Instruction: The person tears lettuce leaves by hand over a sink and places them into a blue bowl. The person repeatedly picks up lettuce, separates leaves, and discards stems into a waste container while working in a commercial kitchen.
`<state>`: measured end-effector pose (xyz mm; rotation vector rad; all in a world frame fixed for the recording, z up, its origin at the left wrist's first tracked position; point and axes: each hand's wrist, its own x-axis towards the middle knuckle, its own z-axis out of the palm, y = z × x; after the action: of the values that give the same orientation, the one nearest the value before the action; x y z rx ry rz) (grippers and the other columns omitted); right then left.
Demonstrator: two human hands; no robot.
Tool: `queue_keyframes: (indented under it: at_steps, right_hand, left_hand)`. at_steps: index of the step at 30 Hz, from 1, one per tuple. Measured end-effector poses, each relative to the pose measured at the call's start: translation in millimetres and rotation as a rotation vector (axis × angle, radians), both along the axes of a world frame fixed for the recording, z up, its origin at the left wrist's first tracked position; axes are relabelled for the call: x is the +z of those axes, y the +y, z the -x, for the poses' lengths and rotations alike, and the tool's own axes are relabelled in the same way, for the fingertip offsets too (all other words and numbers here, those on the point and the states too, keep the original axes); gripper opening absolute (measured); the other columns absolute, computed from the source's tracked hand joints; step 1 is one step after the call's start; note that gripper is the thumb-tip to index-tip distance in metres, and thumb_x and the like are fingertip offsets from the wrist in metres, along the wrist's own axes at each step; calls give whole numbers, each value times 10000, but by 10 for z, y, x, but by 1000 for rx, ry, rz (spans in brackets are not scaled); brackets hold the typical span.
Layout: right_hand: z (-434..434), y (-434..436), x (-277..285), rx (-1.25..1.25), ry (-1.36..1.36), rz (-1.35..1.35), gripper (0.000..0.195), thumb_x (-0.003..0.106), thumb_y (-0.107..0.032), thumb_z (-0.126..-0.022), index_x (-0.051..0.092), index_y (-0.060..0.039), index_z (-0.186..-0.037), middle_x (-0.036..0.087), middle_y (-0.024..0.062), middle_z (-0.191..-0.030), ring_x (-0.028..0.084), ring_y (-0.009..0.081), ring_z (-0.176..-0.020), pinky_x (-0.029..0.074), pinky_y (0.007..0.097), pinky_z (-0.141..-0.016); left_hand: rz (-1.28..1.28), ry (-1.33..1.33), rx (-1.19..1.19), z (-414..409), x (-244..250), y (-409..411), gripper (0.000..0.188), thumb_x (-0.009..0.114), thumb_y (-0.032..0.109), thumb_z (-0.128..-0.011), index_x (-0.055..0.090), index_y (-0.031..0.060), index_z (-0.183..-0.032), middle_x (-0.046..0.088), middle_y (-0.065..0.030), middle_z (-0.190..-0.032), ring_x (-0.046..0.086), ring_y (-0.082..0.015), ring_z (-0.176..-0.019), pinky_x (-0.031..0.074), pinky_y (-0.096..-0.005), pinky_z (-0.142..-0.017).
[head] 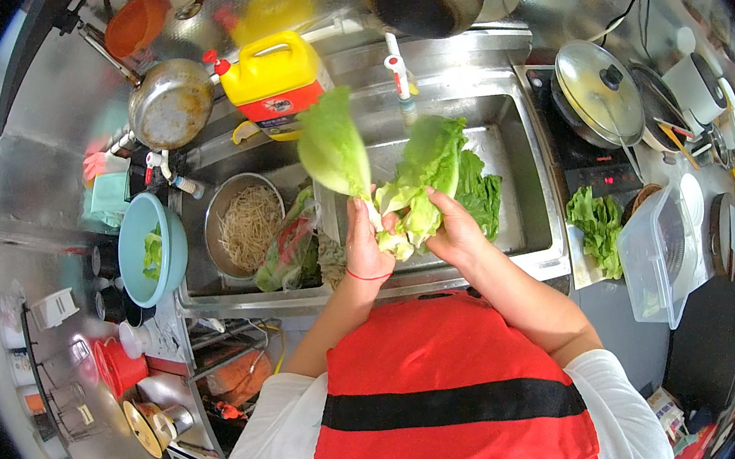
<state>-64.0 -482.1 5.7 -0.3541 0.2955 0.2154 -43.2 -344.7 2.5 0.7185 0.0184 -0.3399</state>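
Over the front of a stainless steel sink [528,180], my left hand [367,233] grips a pale green lettuce leaf [336,148] near its white base, and the leaf stands up from it. My right hand [454,229] is closed around a frilly head of lettuce [424,158], whose cut base points toward my left hand. The two hands are close together, and leaf bases partly hide my left fingers. Behind the right hand, darker green leaves [482,191] lie in the sink basin. A tap [398,77] with a red-marked handle rises at the back.
In the left basin sit a metal bowl of bean sprouts [249,226] and bagged vegetables [294,248]. A light blue basin [177,255] holds a leaf at far left. Behind stands a yellow detergent jug [273,76]. Rightward are a lidded pan [597,96], lettuce leaves [595,228] and a clear plastic box [653,262].
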Motion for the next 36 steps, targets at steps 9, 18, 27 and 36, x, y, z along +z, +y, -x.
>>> queue_keyframes:
  at_steps: [9, 18, 27, 36]
  right_hand:
    - [-38, -245, 309, -61, -107, 291, 333, 567, -109, -854, 460, -8, -1154, 578, 90, -1053, 565, 201, -969, 457, 356, -858]
    - [-70, -34, 377, -195, -134, 338, 366, 575, -20, -833, 444, -22, -1175, 558, 82, -1094, 552, 182, -981, 450, 322, -858]
    - [-5, -14, 304, -148, -8, 176, 285, 534, -65, -865, 468, -44, -1141, 570, 90, -1054, 568, 200, -953, 470, 359, -837]
    - [-16, -166, 420, -409, -141, 515, 368, 601, 16, -791, 438, -26, -1118, 564, 80, -1044, 560, 160, -932, 458, 300, -815]
  left_hand:
    - [-396, -262, -157, 9, 10, 63, 268, 399, 277, -959, 404, 65, -1124, 487, -38, -824, 474, -116, -609, 424, -261, -560]
    - [-344, -279, -85, 80, 110, -44, 308, 382, 249, -963, 329, 85, -1219, 455, -28, -673, 423, -105, -495, 382, -242, -452]
    - [88, 52, -105, 40, 226, -23, 404, 299, 368, -968, 343, 138, -1298, 416, -17, -626, 416, -125, -534, 394, -285, -530]
    - [-311, -177, 143, -6, 191, -69, 280, 435, 160, -936, 339, 76, -1185, 545, -73, -873, 488, -125, -740, 425, -277, -672]
